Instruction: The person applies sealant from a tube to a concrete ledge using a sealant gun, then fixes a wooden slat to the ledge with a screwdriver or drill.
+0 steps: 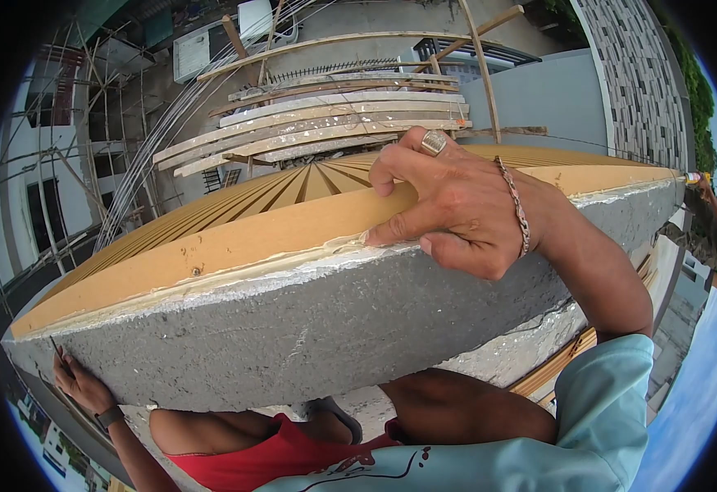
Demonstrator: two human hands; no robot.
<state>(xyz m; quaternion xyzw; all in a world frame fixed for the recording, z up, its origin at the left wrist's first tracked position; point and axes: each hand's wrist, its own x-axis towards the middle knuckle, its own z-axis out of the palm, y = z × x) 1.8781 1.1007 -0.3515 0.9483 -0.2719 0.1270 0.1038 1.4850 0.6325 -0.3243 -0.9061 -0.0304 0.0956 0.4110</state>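
Observation:
My right hand (pixel 465 205), with a ring and a chain bracelet, rests over a tan metal flashing (pixel 235 238). One fingertip presses on a pale sealant bead (pixel 293 258) along the joint between the flashing and a grey concrete parapet (pixel 293 344). Its other fingers are bent and apart, with nothing in them. At the parapet's far left end, my left hand (pixel 84 384), wearing a dark wristband, closes round a thin dark tool (pixel 55 348) whose tip sticks up; most of it is hidden by the fingers.
Ribbed tan roofing (pixel 309 180) lies beyond the flashing, with stacked planks (pixel 325 123) and wooden poles below. Cables (pixel 153 123) and scaffolding (pixel 55 172) stand left. At far right, another person's hand (pixel 709 193) holds a small tube (pixel 694 177) by the parapet end.

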